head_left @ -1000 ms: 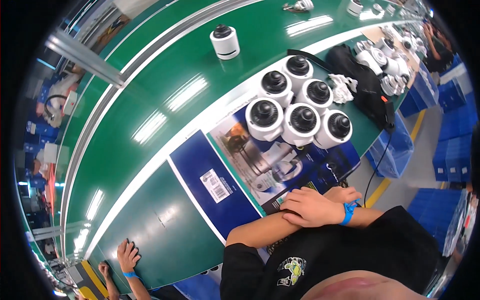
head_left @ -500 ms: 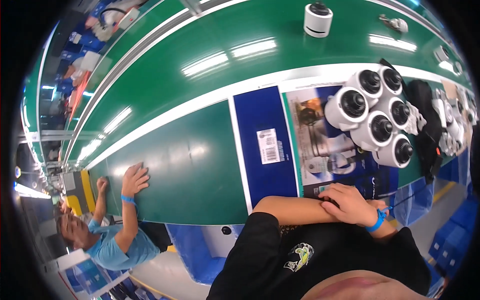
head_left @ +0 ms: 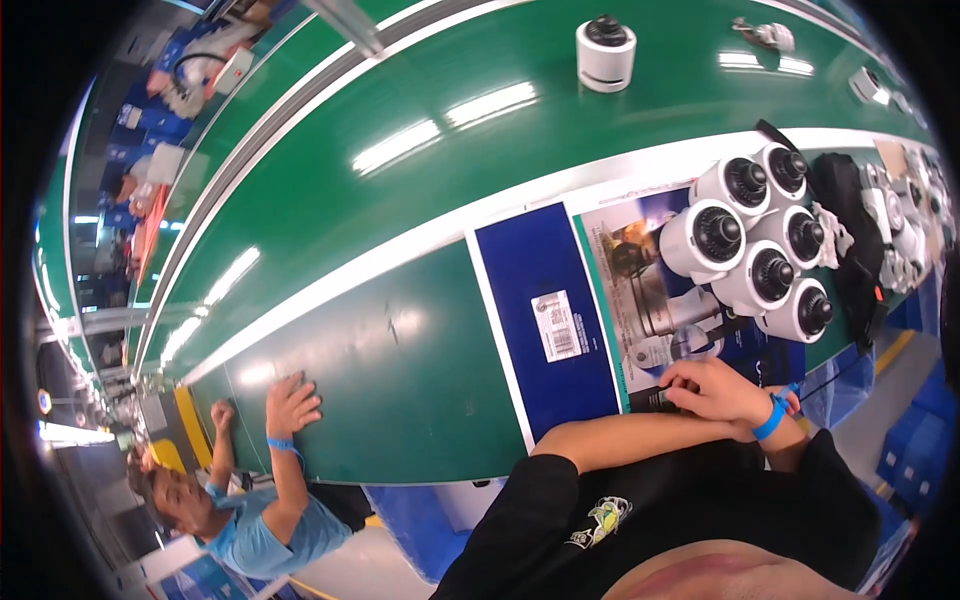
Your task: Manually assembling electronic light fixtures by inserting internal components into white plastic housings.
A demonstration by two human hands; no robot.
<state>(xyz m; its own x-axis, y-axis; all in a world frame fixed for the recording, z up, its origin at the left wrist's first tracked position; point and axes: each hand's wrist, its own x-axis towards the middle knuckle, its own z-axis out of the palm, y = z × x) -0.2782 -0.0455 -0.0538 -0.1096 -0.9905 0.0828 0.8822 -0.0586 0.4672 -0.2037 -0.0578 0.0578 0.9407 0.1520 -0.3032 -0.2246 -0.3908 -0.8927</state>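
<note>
At desk [head_left: 400,360] edge, one hand [head_left: 715,392] (which one unclear) is resting curled on flat, stiff, light box [head_left: 600,300]; grip box edges.

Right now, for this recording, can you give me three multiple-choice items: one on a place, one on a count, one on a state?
1. Where does the lone white round dome camera stand?
A. on the glossy green conveyor belt
B. on the flat blue printed carton
C. on the floor

2. How many white dome cameras make up the cluster on the carton?
A. three
B. six
C. nine

3. How is the co-worker's hand with the blue wristband?
A. gripping a camera
B. raised in the air
C. flat on the dark green bench top, fingers spread

Answers: 1 A, it stands alone on the belt, well apart from the cluster. 2 B, six dark lenses can be counted. 3 C, the palm lies down on the bench and holds nothing.
</note>
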